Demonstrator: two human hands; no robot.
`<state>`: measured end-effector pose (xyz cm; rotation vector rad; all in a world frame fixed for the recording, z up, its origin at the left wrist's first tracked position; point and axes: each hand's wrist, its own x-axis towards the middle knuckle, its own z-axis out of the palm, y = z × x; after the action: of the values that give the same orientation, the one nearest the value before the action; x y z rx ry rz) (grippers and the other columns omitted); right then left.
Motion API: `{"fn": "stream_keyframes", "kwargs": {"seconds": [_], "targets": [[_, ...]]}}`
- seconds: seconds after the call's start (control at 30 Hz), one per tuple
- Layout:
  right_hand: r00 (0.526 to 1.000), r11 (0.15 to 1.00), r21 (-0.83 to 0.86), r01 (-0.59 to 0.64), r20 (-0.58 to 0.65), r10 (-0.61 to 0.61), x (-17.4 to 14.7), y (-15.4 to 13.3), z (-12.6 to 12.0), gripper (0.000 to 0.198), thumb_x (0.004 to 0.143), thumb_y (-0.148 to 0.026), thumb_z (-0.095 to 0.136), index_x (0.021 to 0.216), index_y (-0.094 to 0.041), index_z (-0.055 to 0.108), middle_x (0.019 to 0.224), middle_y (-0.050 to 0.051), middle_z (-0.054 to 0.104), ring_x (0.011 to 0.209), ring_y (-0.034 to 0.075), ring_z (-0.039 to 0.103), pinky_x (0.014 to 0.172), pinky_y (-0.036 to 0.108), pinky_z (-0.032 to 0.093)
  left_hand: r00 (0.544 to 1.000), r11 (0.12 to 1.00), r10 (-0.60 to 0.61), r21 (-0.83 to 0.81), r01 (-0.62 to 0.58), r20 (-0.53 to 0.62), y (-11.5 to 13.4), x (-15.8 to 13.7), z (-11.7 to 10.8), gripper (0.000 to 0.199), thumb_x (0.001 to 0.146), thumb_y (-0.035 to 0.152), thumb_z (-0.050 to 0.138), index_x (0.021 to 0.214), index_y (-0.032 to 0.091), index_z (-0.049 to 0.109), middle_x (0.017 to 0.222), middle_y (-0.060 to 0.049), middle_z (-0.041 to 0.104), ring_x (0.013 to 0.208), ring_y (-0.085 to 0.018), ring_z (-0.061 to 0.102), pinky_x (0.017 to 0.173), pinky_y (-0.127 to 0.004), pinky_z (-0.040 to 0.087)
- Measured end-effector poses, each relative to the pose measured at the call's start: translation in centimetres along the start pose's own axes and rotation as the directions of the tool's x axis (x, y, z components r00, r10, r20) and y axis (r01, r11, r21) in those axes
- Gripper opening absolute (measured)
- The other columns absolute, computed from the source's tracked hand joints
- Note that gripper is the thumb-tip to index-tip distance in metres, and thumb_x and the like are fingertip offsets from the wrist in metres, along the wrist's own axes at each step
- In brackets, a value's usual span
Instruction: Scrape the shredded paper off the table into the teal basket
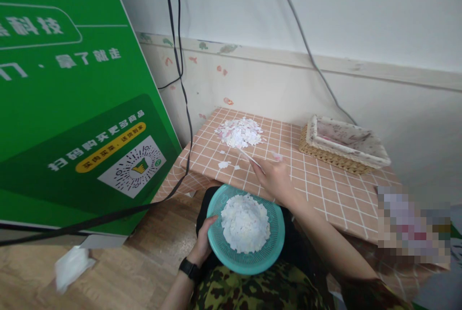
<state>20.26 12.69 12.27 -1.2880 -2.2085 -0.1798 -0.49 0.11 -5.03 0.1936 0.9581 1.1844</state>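
My left hand (205, 238) grips the left rim of a round teal plastic colander (276, 230), which rests on my lap. A heap of small white paper scraps (245, 223) fills its middle. Over the table's front part, my right hand (276, 180) is closed around a thin pale stick-like tool (249, 157); its exact kind is unclear. The tool's tip points at a pile of white and pinkish paper scraps (241, 132) on the table. A few loose scraps (224, 164) lie in front of that pile, left of my right hand.
A brown checked cloth covers the table (317, 180). A cloth-lined wicker basket (335, 156) stands at its back right. Black cables (187, 122) hang at the left before a green panel (72, 108). A white plastic bag (74, 266) lies on the floor.
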Motion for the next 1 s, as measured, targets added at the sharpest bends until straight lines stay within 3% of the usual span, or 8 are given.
{"fn": "stream_keyframes", "kwargs": {"seconds": [0.1,0.2,0.33,0.57,0.8,1.0], "targets": [[0.996,0.998,-0.023,-0.051,-0.074,0.05,-0.1,0.2,-0.1,0.028,0.091,-0.031,0.042,0.093,-0.019,0.068,0.058,0.001,0.063,0.052,0.012,0.055,0.056,0.025,0.031,1.0,1.0,0.007,0.005,-0.007,0.011,0.1,-0.1,0.1,0.03,0.07,0.033,0.064,0.086,0.009,0.071,0.083,-0.011,0.074,0.074,-0.025,0.067,0.079,-0.039,0.049],[0.994,0.994,-0.05,-0.097,-0.062,0.094,-0.5,0.2,0.3,0.028,0.09,-0.029,0.042,0.09,-0.018,0.068,0.058,0.002,0.063,0.051,0.012,0.055,0.053,0.026,0.029,1.0,1.0,-0.004,0.013,0.004,0.007,0.0,0.0,0.2,0.034,0.07,0.035,0.064,0.09,0.008,0.07,0.087,-0.012,0.074,0.077,-0.026,0.067,0.082,-0.04,0.047],[0.997,0.997,0.025,-0.071,-0.006,0.071,-0.6,0.0,0.5,0.028,0.091,-0.029,0.041,0.096,-0.02,0.067,0.062,0.002,0.065,0.053,0.012,0.056,0.055,0.025,0.031,1.0,1.0,-0.013,0.004,0.013,0.012,-0.1,0.0,0.0,0.033,0.072,0.034,0.063,0.09,0.008,0.07,0.086,-0.012,0.074,0.076,-0.026,0.067,0.082,-0.04,0.047],[0.993,0.995,0.056,-0.085,-0.079,0.089,-0.4,0.4,0.0,0.03,0.091,-0.031,0.042,0.092,-0.018,0.069,0.058,0.001,0.063,0.05,0.011,0.054,0.054,0.023,0.032,1.0,1.0,0.0,0.001,0.0,0.019,0.0,0.0,0.0,0.03,0.073,0.033,0.062,0.089,0.009,0.07,0.081,-0.01,0.074,0.072,-0.025,0.067,0.077,-0.038,0.049],[0.998,0.991,0.123,-0.056,0.031,0.053,-1.9,-1.1,0.5,0.028,0.09,-0.03,0.044,0.102,-0.02,0.067,0.066,0.002,0.068,0.054,0.012,0.06,0.052,0.022,0.035,1.0,1.0,-0.008,0.007,0.008,0.0,0.0,-0.1,0.1,0.03,0.07,0.034,0.065,0.085,0.009,0.07,0.081,-0.011,0.074,0.072,-0.025,0.066,0.077,-0.04,0.049],[0.999,0.985,0.164,-0.047,0.009,0.046,-2.4,-1.1,-0.1,0.029,0.091,-0.029,0.044,0.106,-0.018,0.066,0.07,0.003,0.069,0.058,0.012,0.062,0.055,0.022,0.038,1.0,1.0,0.003,0.008,-0.003,-0.005,-0.1,0.0,0.0,0.031,0.068,0.035,0.066,0.084,0.008,0.07,0.08,-0.011,0.074,0.07,-0.025,0.066,0.076,-0.041,0.049]]}}
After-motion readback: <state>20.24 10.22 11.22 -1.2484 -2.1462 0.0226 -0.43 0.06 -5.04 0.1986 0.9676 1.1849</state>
